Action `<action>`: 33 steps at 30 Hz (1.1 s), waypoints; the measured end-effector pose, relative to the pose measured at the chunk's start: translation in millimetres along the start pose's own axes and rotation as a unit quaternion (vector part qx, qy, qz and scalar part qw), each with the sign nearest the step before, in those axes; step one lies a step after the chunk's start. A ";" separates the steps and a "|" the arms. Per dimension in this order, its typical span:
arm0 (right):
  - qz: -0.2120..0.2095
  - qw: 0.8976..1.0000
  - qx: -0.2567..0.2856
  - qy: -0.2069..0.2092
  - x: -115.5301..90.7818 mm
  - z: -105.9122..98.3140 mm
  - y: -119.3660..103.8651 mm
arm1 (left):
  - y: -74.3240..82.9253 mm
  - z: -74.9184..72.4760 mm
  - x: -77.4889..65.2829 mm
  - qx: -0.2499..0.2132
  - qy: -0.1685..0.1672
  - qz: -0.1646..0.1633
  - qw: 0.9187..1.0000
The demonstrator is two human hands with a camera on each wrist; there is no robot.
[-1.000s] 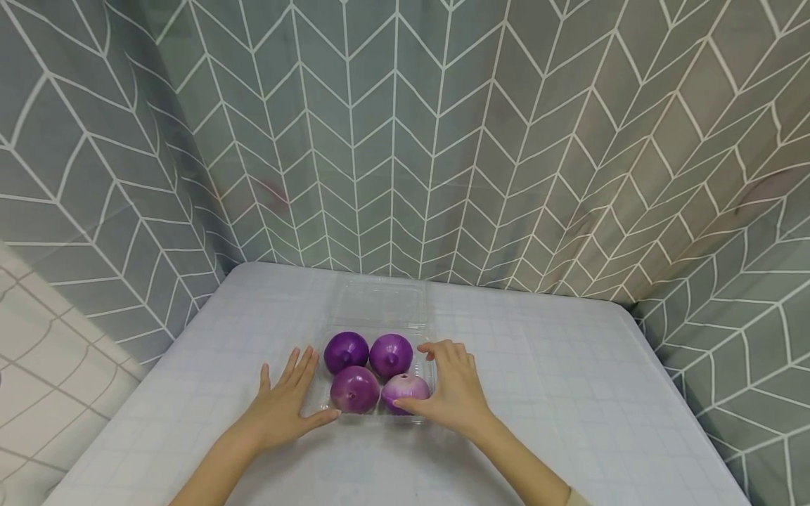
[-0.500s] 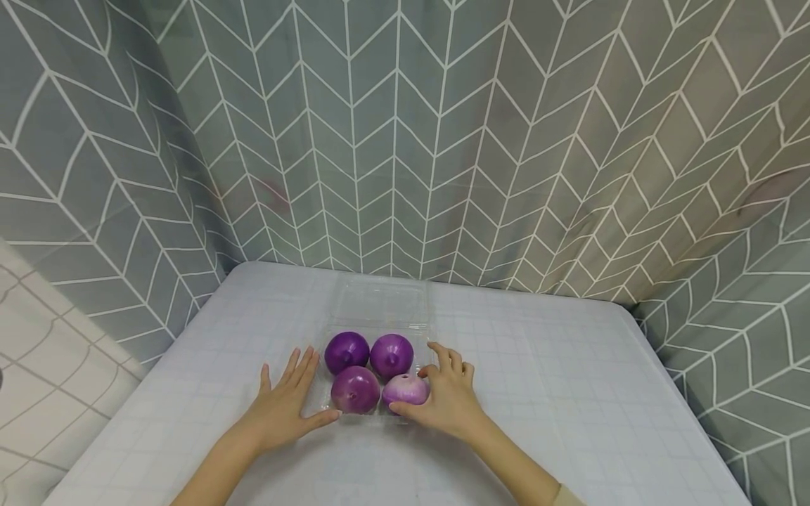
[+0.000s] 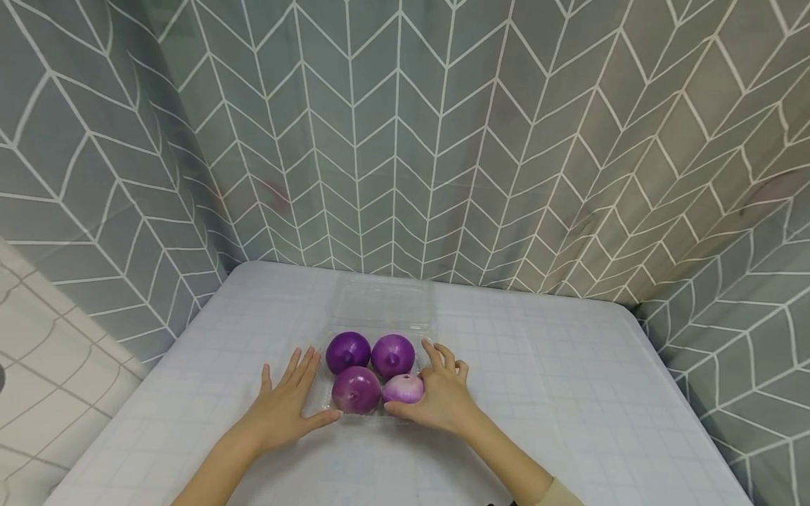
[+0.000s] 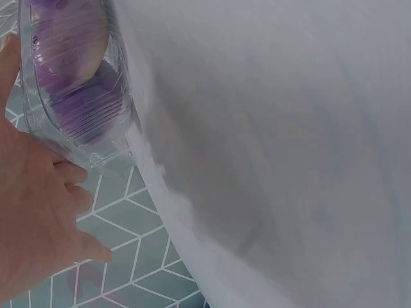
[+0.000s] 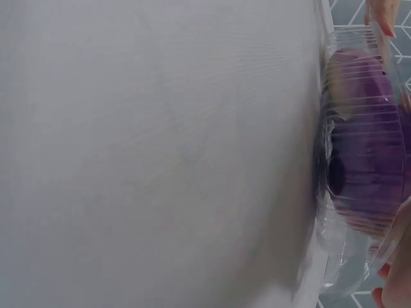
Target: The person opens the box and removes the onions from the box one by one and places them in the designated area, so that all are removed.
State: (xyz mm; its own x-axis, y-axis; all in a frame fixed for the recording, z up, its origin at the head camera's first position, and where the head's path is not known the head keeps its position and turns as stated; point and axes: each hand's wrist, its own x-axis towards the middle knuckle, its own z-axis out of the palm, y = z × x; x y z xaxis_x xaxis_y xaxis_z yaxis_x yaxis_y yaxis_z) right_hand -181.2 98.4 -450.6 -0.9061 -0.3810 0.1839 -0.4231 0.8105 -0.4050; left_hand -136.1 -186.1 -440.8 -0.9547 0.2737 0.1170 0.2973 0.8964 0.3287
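Observation:
A clear clamshell box (image 3: 422, 336) holds several purple onions, with its lid (image 3: 380, 302) folded back behind it. Two darker onions sit in the far row; a reddish-purple onion (image 3: 356, 391) is front left. At front right is a paler onion (image 3: 403, 388), gripped by my right hand (image 3: 446, 400) between thumb and index finger, its other fingers bent above the box's right side. My left hand (image 3: 286, 407) lies with fingers spread along the box's left side, thumb at the front left corner. In the left wrist view, ribbed plastic (image 4: 77, 141) shows beside that hand.
The box stands on a table with a pale checked cloth (image 3: 538, 379). Grey curtains (image 3: 392, 140) with white chevron lines hang behind and on both sides. A white gridded surface (image 3: 50, 365) lies to the left.
My right hand has moved slightly left, and its thumb and index finger have closed around the pale onion. My left hand has stayed in place.

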 end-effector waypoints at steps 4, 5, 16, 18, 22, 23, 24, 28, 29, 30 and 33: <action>-0.001 0.999 0.033 -0.003 -1.6 -1.9 2.7 | 2.1 -2.7 -0.5 -0.006 -0.001 -0.001 1.000; -0.005 0.999 0.042 0.001 -2.3 -2.6 3.5 | 2.5 -3.3 -0.6 -0.006 -0.003 -0.003 1.000; -0.087 0.985 0.061 0.135 -10.7 -10.9 13.2 | 4.7 -5.6 -0.7 -0.011 -0.009 -0.005 1.000; -0.106 0.979 0.046 0.167 -11.5 -13.3 15.4 | 4.6 -5.4 -0.8 -0.010 -0.009 -0.005 1.000; -0.134 0.969 0.019 0.208 -13.3 -18.8 20.1 | 4.1 -5.0 -0.7 -0.007 -0.006 -0.005 1.000; -0.139 0.967 0.015 0.215 -14.0 -20.0 21.7 | 3.9 -4.7 -0.6 -0.007 -0.005 -0.005 1.000; -0.142 0.965 0.012 0.219 -14.8 -21.4 23.4 | 3.6 -4.3 -0.6 -0.007 -0.006 -0.006 1.000; -0.148 0.961 -0.004 0.232 -17.2 -27.9 32.7 | 3.3 -3.2 -0.4 -0.011 -0.009 -0.007 1.000; -0.149 0.960 -0.008 0.238 -17.5 -29.8 35.4 | 3.4 -3.2 -0.4 -0.013 -0.010 -0.007 1.000; -0.149 0.958 -0.012 0.244 -17.7 -31.9 38.3 | 3.6 -3.2 -0.5 -0.014 -0.011 -0.007 1.000; -0.149 0.953 -0.020 0.263 -17.9 -38.7 47.2 | 4.1 -3.9 -0.8 -0.018 -0.012 -0.007 1.000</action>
State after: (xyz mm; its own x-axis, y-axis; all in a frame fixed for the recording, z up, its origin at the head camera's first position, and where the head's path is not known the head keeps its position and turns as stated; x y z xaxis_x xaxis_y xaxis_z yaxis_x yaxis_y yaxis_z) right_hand -185.2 160.7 -438.3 -0.6196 -0.3296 0.7124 -0.6518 0.7216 -0.2331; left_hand -134.0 -184.0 -435.9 -0.9589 0.2693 0.0891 0.2831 0.8877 0.3630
